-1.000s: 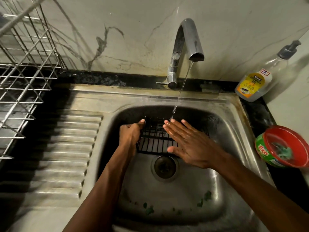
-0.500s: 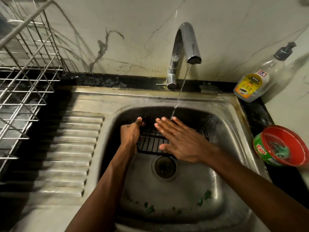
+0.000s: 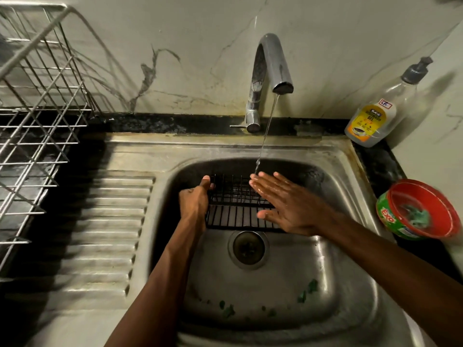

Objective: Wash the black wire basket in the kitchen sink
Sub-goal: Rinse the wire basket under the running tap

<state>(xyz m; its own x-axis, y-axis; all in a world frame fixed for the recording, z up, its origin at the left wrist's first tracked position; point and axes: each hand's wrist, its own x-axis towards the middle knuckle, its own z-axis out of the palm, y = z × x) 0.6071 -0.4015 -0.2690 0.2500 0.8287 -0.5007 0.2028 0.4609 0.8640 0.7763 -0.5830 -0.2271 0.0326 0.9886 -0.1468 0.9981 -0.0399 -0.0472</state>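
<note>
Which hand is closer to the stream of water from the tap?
Right. The right hand touches the water stream; the left hand grips the black wire basket, off to its left.

Showing plain black in the parallel bars of the black wire basket (image 3: 233, 217). Gleaming dull grey in the stainless steel sink (image 3: 250, 291), with brown staining along the far rim and green flecks (image 3: 228, 311) near. Veining dark grey across the off-white marble wall (image 3: 175, 58). Glowing yellow on the label of the clear, grey-pumped dishwash bottle (image 3: 373, 118), far right. Showing green sides and red rim on the round plastic tub (image 3: 418, 209), right.
</note>
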